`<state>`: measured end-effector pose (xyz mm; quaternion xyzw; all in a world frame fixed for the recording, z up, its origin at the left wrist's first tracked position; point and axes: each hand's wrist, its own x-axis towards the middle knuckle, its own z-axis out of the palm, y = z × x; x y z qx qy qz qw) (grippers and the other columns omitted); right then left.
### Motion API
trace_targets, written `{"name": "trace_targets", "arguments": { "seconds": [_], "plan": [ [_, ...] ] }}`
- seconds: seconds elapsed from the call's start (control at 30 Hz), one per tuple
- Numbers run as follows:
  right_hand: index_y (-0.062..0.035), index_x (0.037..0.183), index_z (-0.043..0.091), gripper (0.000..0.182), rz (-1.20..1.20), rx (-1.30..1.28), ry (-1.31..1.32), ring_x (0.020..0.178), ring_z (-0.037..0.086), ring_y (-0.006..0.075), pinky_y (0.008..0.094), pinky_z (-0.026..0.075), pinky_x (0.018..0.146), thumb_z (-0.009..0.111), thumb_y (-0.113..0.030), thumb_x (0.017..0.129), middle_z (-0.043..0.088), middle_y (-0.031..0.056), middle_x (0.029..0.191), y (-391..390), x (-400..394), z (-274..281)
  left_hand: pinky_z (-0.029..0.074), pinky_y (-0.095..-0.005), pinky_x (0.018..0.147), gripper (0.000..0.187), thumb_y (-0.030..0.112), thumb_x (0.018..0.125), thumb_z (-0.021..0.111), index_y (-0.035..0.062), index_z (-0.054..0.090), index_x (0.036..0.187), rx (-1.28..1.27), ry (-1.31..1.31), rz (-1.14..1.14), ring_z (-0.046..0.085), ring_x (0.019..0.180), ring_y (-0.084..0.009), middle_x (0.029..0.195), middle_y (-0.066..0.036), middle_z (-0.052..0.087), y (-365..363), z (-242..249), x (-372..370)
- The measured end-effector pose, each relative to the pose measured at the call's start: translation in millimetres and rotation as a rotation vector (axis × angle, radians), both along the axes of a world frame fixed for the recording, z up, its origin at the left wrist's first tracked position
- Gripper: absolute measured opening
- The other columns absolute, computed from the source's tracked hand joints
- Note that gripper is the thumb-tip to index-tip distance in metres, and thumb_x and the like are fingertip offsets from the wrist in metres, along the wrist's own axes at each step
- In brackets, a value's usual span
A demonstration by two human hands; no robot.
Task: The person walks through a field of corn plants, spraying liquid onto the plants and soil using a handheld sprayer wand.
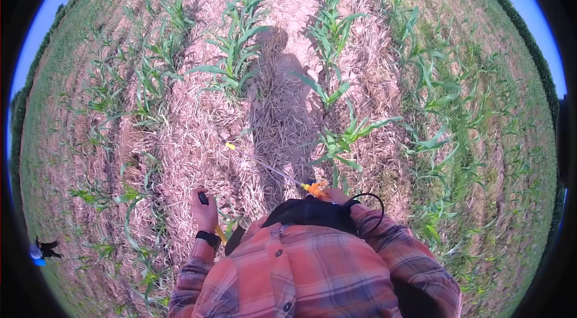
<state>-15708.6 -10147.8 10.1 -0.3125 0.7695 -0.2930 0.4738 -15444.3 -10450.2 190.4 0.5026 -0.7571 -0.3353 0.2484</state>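
Note:
My right hand (334, 196) is closed around the orange and yellow handle of a spray wand (277, 172). The thin wand points forward and left over the straw, with a yellow nozzle (230, 146) at its tip. A black hose (380, 202) loops beside my right wrist. On the left, my left hand (205, 214) is wrapped round a black grip (203, 198). A yellow bar (221, 234) shows beside that wrist; whether it joins the grip is hidden. Young maize plants (347, 137) stand ahead of my right hand.
Rows of green maize (235, 53) run forward on both sides of a straw-covered strip (207, 131). My shadow (279, 101) falls along the strip. Grassy growth (469, 95) thickens on the right. Another person (45, 250) is far off at the left edge.

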Motion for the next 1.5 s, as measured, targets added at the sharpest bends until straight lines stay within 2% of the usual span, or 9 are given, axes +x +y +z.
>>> {"name": "trace_targets", "arguments": {
  "seconds": [0.07,0.13,0.3,0.43,0.73,0.87,1.07,1.13,1.5],
  "plan": [
    [-0.0063,0.088,0.059,0.033,0.037,0.071,0.197,0.076,0.059,0.0294,0.0360,0.044,0.064,0.051,-0.037,0.078,0.059,0.0172,0.079,4.8,-22.3,22.9,0.039,-0.0295,0.051,0.015,0.005,0.072,0.054,0.0051,0.048,0.086,0.038,0.068,0.011,0.046,0.052,-0.0154,0.062,-0.008,0.049,-3.0,-3.3,-25.3],
    [-0.0063,0.081,0.059,0.031,-0.229,0.063,0.165,0.056,0.056,0.0174,0.0323,0.042,0.052,0.054,-0.037,0.079,0.056,0.0070,0.060,13.9,-44.8,30.9,0.038,-0.0292,0.050,0.015,0.004,0.072,0.053,0.0052,0.048,0.086,0.022,-0.007,0.003,0.044,0.051,-0.0148,0.060,-0.007,0.047,-0.8,12.5,-52.8],
    [-0.0038,0.073,0.058,0.030,-0.496,0.074,0.188,0.049,0.051,0.0121,0.0276,0.039,0.047,0.053,-0.033,0.080,0.053,0.0029,0.053,42.9,-102.5,17.2,0.038,-0.0293,0.052,0.016,0.002,0.071,0.052,0.0048,0.048,0.087,0.016,0.030,-0.056,0.044,0.054,-0.0150,0.061,-0.008,0.047,-4.8,13.7,-101.0],
    [-0.0032,0.072,0.055,0.023,-0.825,-0.025,0.129,0.041,0.046,0.0108,0.0249,0.035,0.039,0.052,-0.023,0.082,0.049,0.0012,0.051,67.7,-132.9,3.2,0.039,-0.0300,0.054,0.017,0.002,0.071,0.051,0.0047,0.048,0.087,-0.088,0.031,-0.097,0.046,0.055,-0.0168,0.064,-0.009,0.048,-2.5,19.1,-136.1],
    [-0.0042,0.070,0.049,0.031,-1.496,-0.029,-0.090,0.033,0.042,0.0123,0.0265,0.032,0.028,0.051,-0.033,0.082,0.045,0.0038,0.048,96.1,-179.0,27.9,0.036,-0.0279,0.047,0.016,0.004,0.071,0.054,0.0068,0.048,0.086,-0.147,-0.041,-0.130,0.043,0.050,-0.0130,0.058,-0.005,0.045,-23.7,10.4,-178.1],
    [-0.0048,0.072,0.050,0.028,-1.594,-0.108,-0.087,0.033,0.041,0.0123,0.0264,0.031,0.027,0.051,-0.030,0.082,0.047,0.0038,0.049,89.3,-192.9,25.9,0.038,-0.0339,0.047,0.015,0.008,0.073,0.054,0.0075,0.049,0.086,-0.039,-0.078,-0.188,0.049,0.048,-0.0237,0.055,-0.011,0.047,-45.3,12.0,-210.4],
    [-0.0038,0.075,0.051,0.025,-1.370,0.179,0.013,0.033,0.042,0.0135,0.0272,0.032,0.027,0.051,-0.028,0.081,0.047,0.0050,0.048,17.5,-217.2,48.4,0.039,-0.0329,0.047,0.016,0.007,0.073,0.053,0.0081,0.049,0.088,0.051,-0.021,-0.178,0.049,0.048,-0.0222,0.056,-0.011,0.049,-97.4,12.0,-249.2],
    [-0.0038,0.076,0.050,0.025,-1.352,0.046,-0.073,0.033,0.043,0.0134,0.0266,0.032,0.028,0.051,-0.028,0.082,0.047,0.0047,0.048,-12.5,-224.9,41.4,0.038,-0.0315,0.047,0.015,0.006,0.073,0.053,0.0074,0.049,0.087,-0.030,0.105,-0.182,0.049,0.048,-0.0185,0.056,-0.009,0.049,-113.6,9.8,-251.2],
    [-0.0037,0.069,0.054,0.033,-0.363,0.085,0.189,0.045,0.052,0.0139,0.0294,0.041,0.044,0.050,-0.034,0.081,0.055,0.0048,0.054,-168.6,-231.5,76.8,0.035,-0.0263,0.047,0.013,0.004,0.073,0.054,0.0068,0.048,0.085,0.100,0.134,-0.049,0.042,0.050,-0.0111,0.056,-0.003,0.043,-168.3,8.6,-252.5]
  ]
}}
